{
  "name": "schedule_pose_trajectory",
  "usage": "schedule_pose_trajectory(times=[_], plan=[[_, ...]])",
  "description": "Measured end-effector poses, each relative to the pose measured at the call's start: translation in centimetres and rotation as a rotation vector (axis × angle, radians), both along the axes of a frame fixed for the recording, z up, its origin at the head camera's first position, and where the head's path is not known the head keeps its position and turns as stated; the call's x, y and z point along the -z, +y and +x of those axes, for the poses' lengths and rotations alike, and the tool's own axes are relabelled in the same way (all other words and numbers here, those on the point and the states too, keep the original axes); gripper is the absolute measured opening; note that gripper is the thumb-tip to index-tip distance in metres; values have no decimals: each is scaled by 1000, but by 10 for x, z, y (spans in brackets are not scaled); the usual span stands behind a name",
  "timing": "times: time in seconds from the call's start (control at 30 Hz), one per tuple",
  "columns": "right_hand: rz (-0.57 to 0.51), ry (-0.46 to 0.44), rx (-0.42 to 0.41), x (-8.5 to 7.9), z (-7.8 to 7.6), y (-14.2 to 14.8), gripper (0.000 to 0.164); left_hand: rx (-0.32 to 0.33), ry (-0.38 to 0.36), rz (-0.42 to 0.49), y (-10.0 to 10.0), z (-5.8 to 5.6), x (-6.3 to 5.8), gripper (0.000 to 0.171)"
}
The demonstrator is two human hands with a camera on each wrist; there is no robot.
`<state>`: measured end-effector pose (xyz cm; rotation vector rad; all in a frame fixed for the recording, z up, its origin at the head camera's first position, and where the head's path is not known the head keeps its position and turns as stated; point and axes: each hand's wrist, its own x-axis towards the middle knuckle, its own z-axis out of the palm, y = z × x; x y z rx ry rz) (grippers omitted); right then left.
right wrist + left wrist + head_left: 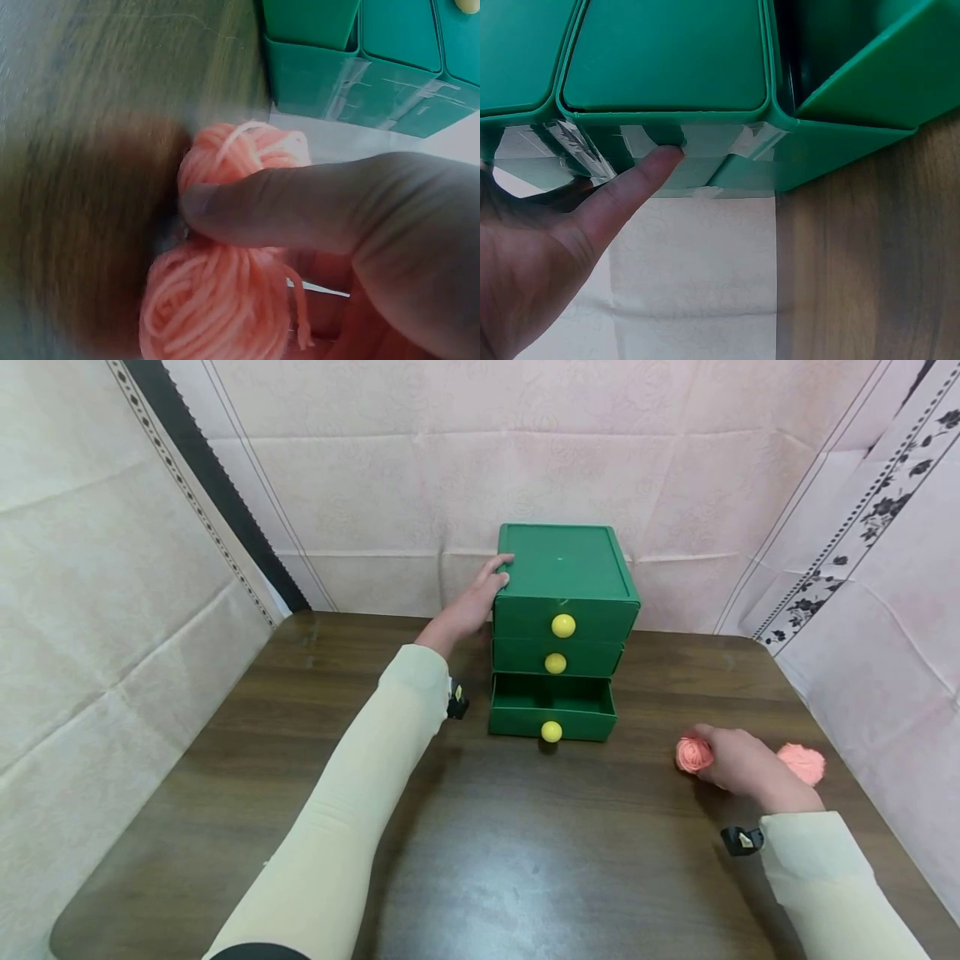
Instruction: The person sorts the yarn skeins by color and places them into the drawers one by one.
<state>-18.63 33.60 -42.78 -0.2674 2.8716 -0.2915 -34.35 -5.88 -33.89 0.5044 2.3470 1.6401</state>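
A green drawer unit with yellow knobs stands toward the back of the table. Its bottom drawer is pulled out and looks bare inside; the two above it are closed. My left hand rests against the unit's left side near the top, and in the left wrist view its thumb presses the taped side wall. To the right, my right hand grips a pink yarn skein around its narrow middle, with yarn bulging out on both sides. Whether the skein touches the table cannot be told.
The brown wooden table has rounded corners. Pale patterned cloth hangs behind it and along both sides, close to the unit's back. A loose yarn end dangles beside the right fingers.
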Motion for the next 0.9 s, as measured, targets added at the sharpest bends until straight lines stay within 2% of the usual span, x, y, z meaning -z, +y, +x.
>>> schedule_pose_trajectory(times=[0.1,0.33,0.43,0.67,0.9], plan=[[2,26,-6,0,-1,-1,60,1,-12,-5,0,4,-4,45],[-28,77,-6,-5,-3,-7,57,19,-61,-16,0,23,-24,49],[-36,111,-18,-7,-3,-9,56,19,-63,-26,0,26,-27,49],[-58,191,-58,-10,-4,-15,49,18,-39,-38,1,27,-27,49],[-72,195,-39,-15,-5,-20,50,20,-49,-20,1,24,-26,49]])
